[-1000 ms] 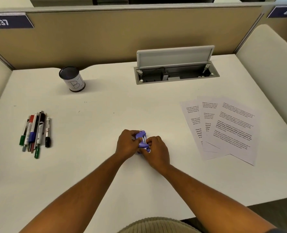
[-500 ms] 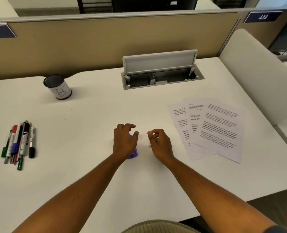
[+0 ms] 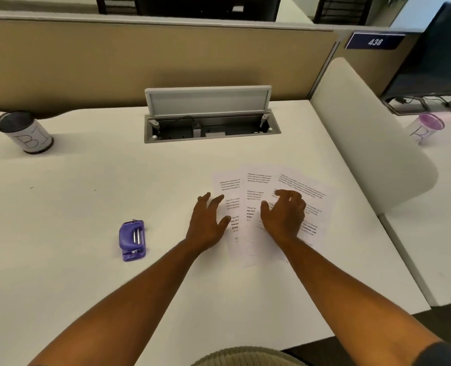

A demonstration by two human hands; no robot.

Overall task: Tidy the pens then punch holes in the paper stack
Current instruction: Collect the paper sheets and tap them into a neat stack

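We spread both hands over the fanned sheets (image 3: 256,207), likely to square them into one stack before punching. Our left hand (image 3: 208,223) lies flat with straight fingers at the sheets' left edge; our right hand (image 3: 284,215) rests on top, fingers loosely bent, gripping nothing. The purple hole punch (image 3: 132,243) sits alone on the desk (image 3: 87,260), well left of the paper (handy for later). No pens show here. The black cup (image 3: 25,133) reads "B1"; the partition sign (image 3: 375,41) reads "438"; the sheets' print is too small to read
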